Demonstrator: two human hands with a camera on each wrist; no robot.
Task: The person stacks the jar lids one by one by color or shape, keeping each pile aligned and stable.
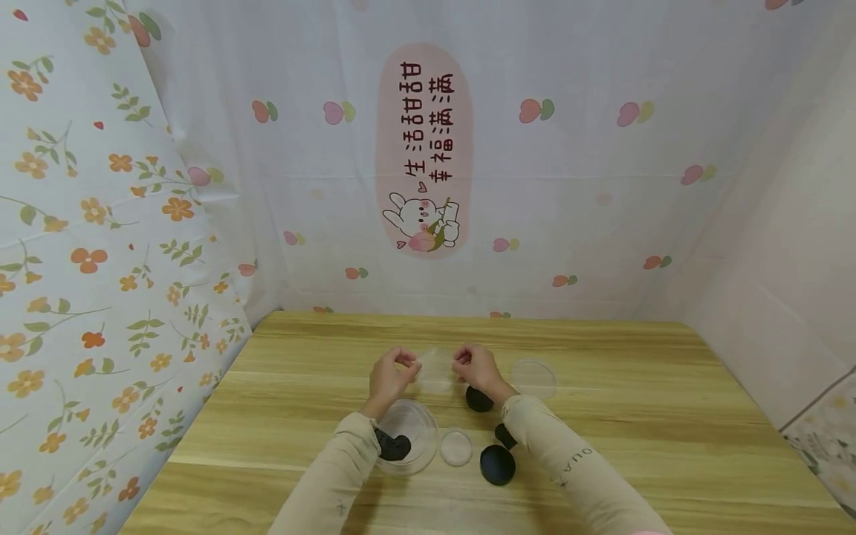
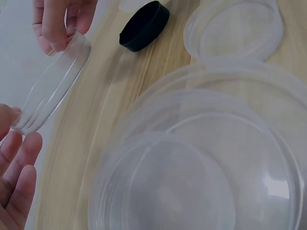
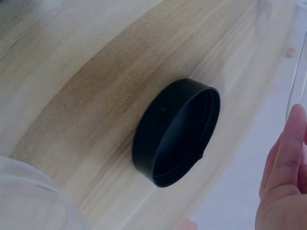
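From left wrist — clear lid (image 2: 55, 84) distinct, pinched by left hand (image 1: 389, 379), right hand (image 1: 480, 367); from head — hazy.

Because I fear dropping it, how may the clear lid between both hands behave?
The clear lid is probably light, being thin-walled; fairly stiff, since it shows no visible sag while held; and perhaps slippery, as its surface looks smooth.

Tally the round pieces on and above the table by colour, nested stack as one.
Clear: 4 (held piece between left hand and right hand, thin disc, small lid, nested stack)
Black: 2 (far black lid, near black lid)
Total: 6
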